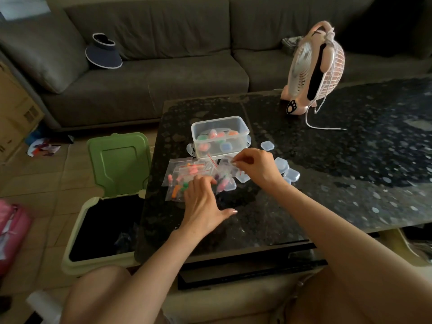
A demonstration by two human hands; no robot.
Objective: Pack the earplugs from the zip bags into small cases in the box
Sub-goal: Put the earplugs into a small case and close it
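- Head view: our left hand (203, 202) presses flat, fingers spread, on the zip bags (187, 181) of earplugs on the table (327, 183).
- Our right hand (254, 164) pinches one bag's top; the film looks light and slippery, so we'd grip the seal.
- The box (219, 136) sits just beyond both hands.

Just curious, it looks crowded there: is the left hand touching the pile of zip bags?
Touching. The head view shows the left hand lying on the zip bags, its fingers overlapping the plastic, no gap visible.
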